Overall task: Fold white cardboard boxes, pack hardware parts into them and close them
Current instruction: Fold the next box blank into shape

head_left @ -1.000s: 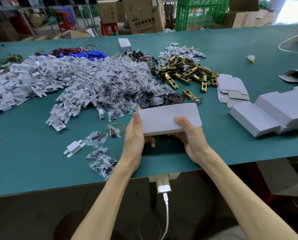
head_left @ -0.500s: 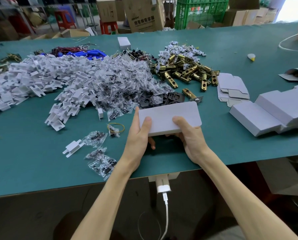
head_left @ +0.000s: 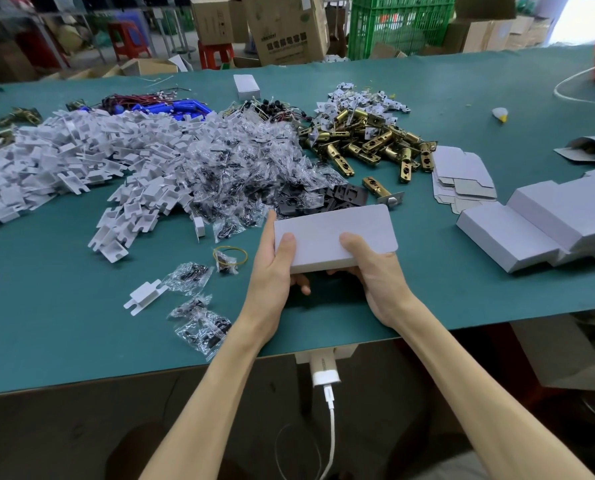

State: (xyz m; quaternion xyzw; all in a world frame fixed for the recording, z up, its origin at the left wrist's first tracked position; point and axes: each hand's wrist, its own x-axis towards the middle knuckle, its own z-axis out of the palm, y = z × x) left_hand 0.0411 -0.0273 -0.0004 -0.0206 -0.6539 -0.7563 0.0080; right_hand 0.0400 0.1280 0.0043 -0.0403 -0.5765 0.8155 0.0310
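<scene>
Holding a flat, closed white cardboard box (head_left: pixel 334 237) over the near middle of the green-topped bench (head_left: pixel 64 323), I have a hand on each end. My left hand (head_left: pixel 275 271) wraps the left end, thumb flat on the lid and the fingers (head_left: pixel 301 285) curled beneath. My right hand (head_left: pixel 375 275) grips the right end the same way, with its other fingers hidden under the box. Both hands are closed around the box, and it sits on my fingers, not on the bench.

From this head view the lid lies flat and no flap stands up, so I judge this box folded and shut. I cannot see inside, so I cannot say what has gone in. Whether the near flap is tucked home is hidden by my palms.

To my right lies a row of finished white boxes (head_left: pixel 531 230), laid overlapping, which is where I would expect this one to go. Just beyond them is a stack of flat white cardboard blanks (head_left: pixel 462 174), not yet folded, so there is plenty left to do.

The parts supply is still large: a heap of brass latch bolts (head_left: pixel 368 140), one single brass latch (head_left: pixel 380 190) just behind my box, some black metal plates (head_left: pixel 323 199), a wide mound of clear bags of dark screws (head_left: pixel 240 168), and a long drift of white plastic brackets (head_left: pixel 81 157) out to the left. A few loose bags and one bracket lie near my left wrist.

I would put the work at somewhere in the middle, with this box at its last step.
</scene>
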